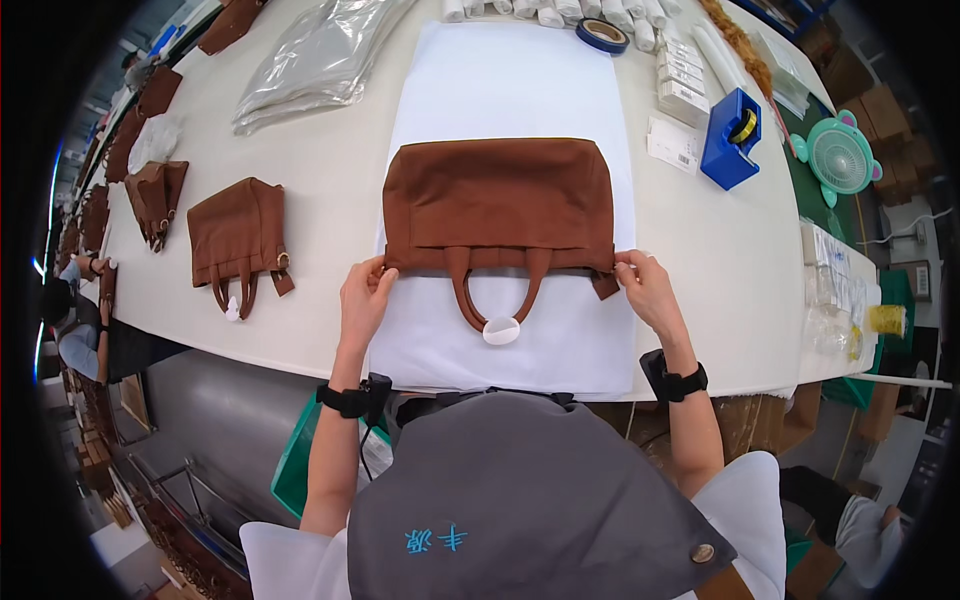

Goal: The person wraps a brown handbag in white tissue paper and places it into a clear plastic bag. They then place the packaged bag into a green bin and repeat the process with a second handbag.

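Observation:
A brown handbag [500,195] lies flat on white paper [500,85], its two curved handles pointing toward me. A round white tag [501,331] hangs at the handles. My left hand [366,298] pinches the bag's near left corner between thumb and fingers. At the near right corner, beside a small hanging brown tab [606,287], my right hand [648,290] pinches the bag's edge. Both wrists wear black straps with small devices.
Another brown handbag [237,235] lies to the left, with more beyond it. Clear plastic bags [315,65] are stacked at the far left. A blue tape dispenser [731,140], a tape roll [602,36] and a green fan [838,155] stand right. Another person [80,320] works at far left.

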`<action>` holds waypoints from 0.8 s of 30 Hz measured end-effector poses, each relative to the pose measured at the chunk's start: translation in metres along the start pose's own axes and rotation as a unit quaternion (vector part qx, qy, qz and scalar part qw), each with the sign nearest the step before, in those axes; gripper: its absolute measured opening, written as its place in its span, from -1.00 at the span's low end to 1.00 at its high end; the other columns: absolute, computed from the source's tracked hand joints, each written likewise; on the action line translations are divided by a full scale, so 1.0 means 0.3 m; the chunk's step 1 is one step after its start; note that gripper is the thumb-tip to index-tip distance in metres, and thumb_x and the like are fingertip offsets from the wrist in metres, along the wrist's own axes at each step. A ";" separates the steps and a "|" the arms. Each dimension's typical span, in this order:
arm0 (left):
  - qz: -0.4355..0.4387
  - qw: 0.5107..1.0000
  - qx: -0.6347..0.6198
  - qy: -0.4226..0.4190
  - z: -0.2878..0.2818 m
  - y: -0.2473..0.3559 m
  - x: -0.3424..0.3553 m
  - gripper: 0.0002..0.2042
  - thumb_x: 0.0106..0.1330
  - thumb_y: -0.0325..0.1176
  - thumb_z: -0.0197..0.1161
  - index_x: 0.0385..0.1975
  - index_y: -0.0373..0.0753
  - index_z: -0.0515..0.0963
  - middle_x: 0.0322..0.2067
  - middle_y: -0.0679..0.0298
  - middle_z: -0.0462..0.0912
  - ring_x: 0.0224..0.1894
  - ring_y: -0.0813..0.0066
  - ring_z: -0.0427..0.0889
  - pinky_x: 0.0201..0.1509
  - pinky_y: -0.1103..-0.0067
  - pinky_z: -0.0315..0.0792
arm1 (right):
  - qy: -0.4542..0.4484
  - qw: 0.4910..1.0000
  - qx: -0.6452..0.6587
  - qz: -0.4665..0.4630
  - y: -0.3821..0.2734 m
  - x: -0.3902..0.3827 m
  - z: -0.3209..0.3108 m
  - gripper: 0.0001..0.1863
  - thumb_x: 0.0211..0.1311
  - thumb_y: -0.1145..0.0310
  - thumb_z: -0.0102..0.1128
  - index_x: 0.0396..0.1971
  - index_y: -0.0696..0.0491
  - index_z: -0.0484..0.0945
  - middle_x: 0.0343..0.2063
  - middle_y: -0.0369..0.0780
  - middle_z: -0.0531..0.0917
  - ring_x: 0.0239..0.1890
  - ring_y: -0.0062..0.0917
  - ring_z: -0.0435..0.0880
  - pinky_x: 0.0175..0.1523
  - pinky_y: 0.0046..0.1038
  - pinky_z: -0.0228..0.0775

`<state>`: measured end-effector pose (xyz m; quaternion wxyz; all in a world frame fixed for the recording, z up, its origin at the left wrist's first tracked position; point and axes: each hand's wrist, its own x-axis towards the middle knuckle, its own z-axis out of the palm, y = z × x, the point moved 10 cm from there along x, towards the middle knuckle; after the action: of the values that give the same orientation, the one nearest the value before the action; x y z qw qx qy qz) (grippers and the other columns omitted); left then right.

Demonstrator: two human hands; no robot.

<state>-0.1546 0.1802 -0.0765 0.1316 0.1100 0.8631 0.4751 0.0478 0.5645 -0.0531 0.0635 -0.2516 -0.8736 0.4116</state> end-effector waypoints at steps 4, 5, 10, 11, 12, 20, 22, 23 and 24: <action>-0.055 0.998 -0.025 -0.013 0.011 0.013 -0.025 -0.66 0.21 -0.40 0.26 -0.04 -0.39 0.50 -0.43 0.20 0.61 -0.44 0.52 0.58 -0.30 0.63 0.49 | -0.086 0.990 0.037 0.106 0.025 -0.039 0.039 -0.74 0.28 0.32 0.02 -0.26 0.22 0.56 -0.60 -0.17 0.59 -0.53 -0.51 0.55 -0.33 -0.49 0.41; -0.029 0.999 0.007 -0.021 0.004 0.012 -0.019 -0.65 0.21 -0.38 0.27 -0.04 -0.40 0.50 -0.40 0.18 0.61 -0.39 0.49 0.59 -0.28 0.61 0.50 | -0.100 0.990 0.030 0.092 0.015 -0.050 0.047 -0.75 0.27 0.32 0.04 -0.28 0.21 0.57 -0.62 -0.18 0.59 -0.54 -0.51 0.54 -0.34 -0.49 0.41; 0.095 0.990 0.107 -0.005 -0.146 0.119 0.154 -0.53 0.18 -0.25 0.31 0.04 -0.40 0.46 -0.12 0.06 0.58 -0.09 0.37 0.57 -0.03 0.47 0.46 | -0.205 0.973 -0.015 0.101 -0.041 0.001 -0.038 -0.73 0.25 0.27 0.11 -0.30 0.20 0.58 -0.53 -0.16 0.63 -0.45 -0.51 0.58 -0.29 -0.49 0.42; 0.111 0.990 0.082 -0.036 -0.155 0.200 0.210 -0.49 0.17 -0.23 0.31 0.07 -0.39 0.43 -0.05 0.05 0.55 -0.02 0.35 0.54 0.04 0.45 0.42 | -0.149 0.987 -0.022 0.049 -0.090 0.065 -0.104 -0.72 0.25 0.25 0.12 -0.28 0.20 0.58 -0.49 -0.15 0.63 -0.41 -0.51 0.60 -0.27 -0.49 0.43; 0.129 0.988 0.053 -0.071 -0.153 0.294 0.281 -0.44 0.16 -0.21 0.32 0.11 -0.39 0.40 0.01 0.04 0.52 0.04 0.33 0.50 0.11 0.42 0.38 | -0.091 0.995 -0.031 -0.002 -0.145 0.125 -0.170 -0.70 0.25 0.24 0.14 -0.26 0.20 0.58 -0.46 -0.15 0.64 -0.37 -0.51 0.61 -0.24 -0.49 0.43; 0.058 0.944 -0.114 -0.306 0.086 0.478 0.749 -0.38 0.23 -0.20 0.27 0.20 -0.45 0.28 0.07 0.02 0.50 0.18 0.31 0.43 0.29 0.46 0.23 | -0.093 0.992 0.066 -0.046 -0.341 0.752 -0.233 -0.65 0.22 0.20 0.16 -0.16 0.18 0.55 -0.33 -0.22 0.64 -0.31 -0.57 0.60 -0.18 -0.50 0.43; 0.055 0.945 -0.073 -0.316 0.161 0.494 0.881 -0.43 0.25 -0.18 0.26 0.14 -0.47 0.34 0.04 0.03 0.53 0.12 0.34 0.48 0.26 0.47 0.27 | -0.060 0.994 0.089 0.000 -0.225 0.915 -0.249 -0.66 0.21 0.19 0.16 -0.18 0.16 0.55 -0.35 -0.24 0.64 -0.33 -0.60 0.59 -0.22 -0.53 0.44; 0.071 0.947 -0.040 -0.311 0.188 0.509 0.954 -0.44 0.24 -0.19 0.27 0.14 -0.44 0.36 0.03 0.02 0.53 0.11 0.32 0.49 0.25 0.47 0.29 | -0.041 0.993 0.108 0.023 -0.158 0.984 -0.257 -0.67 0.20 0.19 0.15 -0.20 0.15 0.55 -0.36 -0.25 0.64 -0.34 -0.61 0.59 -0.25 -0.55 0.44; 0.082 0.948 -0.008 -0.307 0.223 0.515 1.032 -0.45 0.23 -0.20 0.28 0.13 -0.42 0.38 0.03 0.00 0.53 0.10 0.30 0.50 0.23 0.47 0.31 | -0.025 0.990 0.127 0.049 -0.100 1.045 -0.253 -0.67 0.20 0.18 0.15 -0.21 0.15 0.55 -0.37 -0.25 0.63 -0.35 -0.62 0.60 -0.27 -0.57 0.44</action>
<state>-0.4139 0.4116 -0.0178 0.3516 0.3204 0.7647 0.4346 -0.2110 0.7547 -0.0111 0.0530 -0.2733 -0.8022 0.5281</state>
